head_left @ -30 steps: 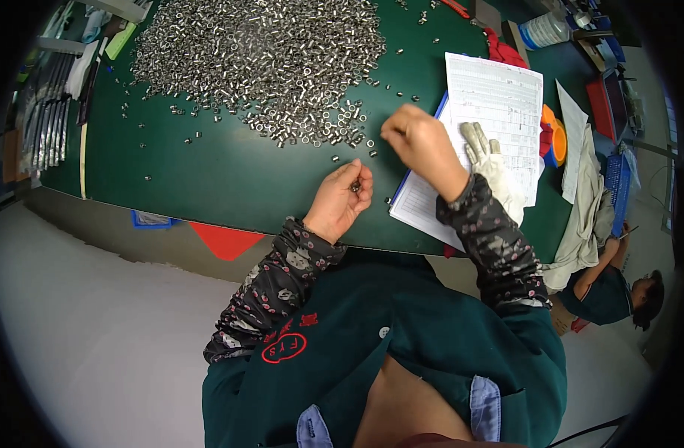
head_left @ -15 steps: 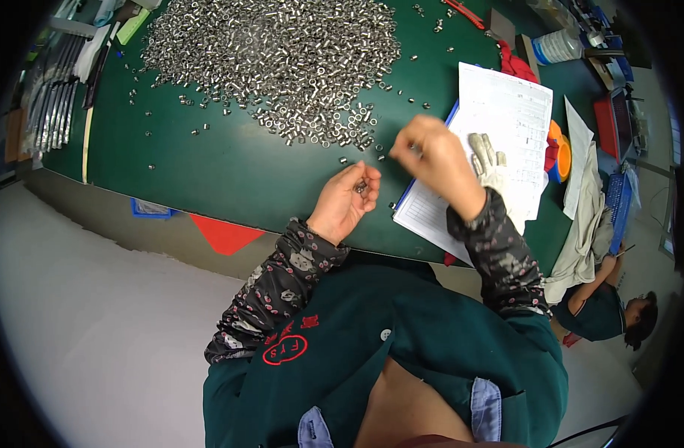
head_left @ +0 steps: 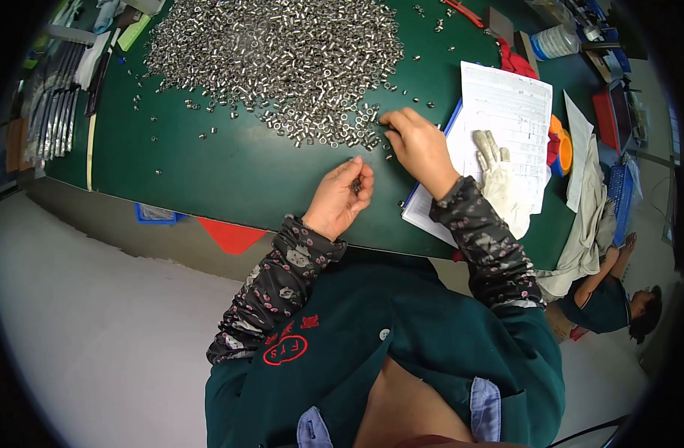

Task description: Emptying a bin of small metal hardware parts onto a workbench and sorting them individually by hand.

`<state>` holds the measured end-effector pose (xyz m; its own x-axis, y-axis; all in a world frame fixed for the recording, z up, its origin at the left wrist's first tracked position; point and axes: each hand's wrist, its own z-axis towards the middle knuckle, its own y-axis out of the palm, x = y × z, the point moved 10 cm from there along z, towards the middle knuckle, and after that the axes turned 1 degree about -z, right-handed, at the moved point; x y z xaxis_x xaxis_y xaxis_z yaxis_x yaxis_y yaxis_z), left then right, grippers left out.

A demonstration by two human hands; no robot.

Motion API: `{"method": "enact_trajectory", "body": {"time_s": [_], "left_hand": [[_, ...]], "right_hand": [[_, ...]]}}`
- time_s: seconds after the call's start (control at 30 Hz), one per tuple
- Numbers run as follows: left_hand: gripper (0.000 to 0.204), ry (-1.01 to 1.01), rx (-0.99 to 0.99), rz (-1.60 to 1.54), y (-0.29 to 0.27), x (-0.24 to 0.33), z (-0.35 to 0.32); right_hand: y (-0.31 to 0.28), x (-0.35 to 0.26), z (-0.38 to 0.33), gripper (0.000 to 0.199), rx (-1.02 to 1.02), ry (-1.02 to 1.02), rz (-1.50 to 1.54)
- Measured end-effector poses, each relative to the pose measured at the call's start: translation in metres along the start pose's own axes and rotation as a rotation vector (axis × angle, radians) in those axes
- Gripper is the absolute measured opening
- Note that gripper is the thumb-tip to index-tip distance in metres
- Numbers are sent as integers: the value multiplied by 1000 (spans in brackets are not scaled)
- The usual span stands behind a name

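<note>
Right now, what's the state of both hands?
Left hand: closed, holding small metal parts.
Right hand: fingers curled beside the metal ring pile; cannot tell whether it holds anything.

Even Light, Bending Edges

From where I'm standing, bright, soft light is spreading evenly over the smooth dark green tabletop (head_left: pixel 245 160). The heap of small silvery metal rings (head_left: pixel 282 60) is throwing back countless white glints, with dark gaps showing between them. The white printed paper sheets (head_left: pixel 506 104) are reflecting strongly, their fine print blurring past reading. Under the tabletop's front edge everything is looking dimmer, while the pale grey floor (head_left: pixel 110 321) is gleaming at lower left. The wide lens is bowing straight edges, and a round black border is swallowing the corners. Toward the right rim, the dark-shirted co-worker (head_left: pixel 603 301) is appearing tilted and soft.
</note>
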<state>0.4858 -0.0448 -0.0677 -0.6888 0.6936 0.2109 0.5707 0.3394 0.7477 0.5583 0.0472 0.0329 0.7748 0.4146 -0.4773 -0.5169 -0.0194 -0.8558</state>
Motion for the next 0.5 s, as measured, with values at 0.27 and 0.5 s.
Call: {"method": "enact_trajectory", "body": {"time_s": [0.27, 0.5], "left_hand": [[21, -40, 19, 8, -12, 7, -5], [22, -44, 5, 111, -9, 15, -7]], "right_hand": [[26, 24, 6, 12, -76, 227, -67], [3, 6, -6, 10, -103, 296, 190]]}}
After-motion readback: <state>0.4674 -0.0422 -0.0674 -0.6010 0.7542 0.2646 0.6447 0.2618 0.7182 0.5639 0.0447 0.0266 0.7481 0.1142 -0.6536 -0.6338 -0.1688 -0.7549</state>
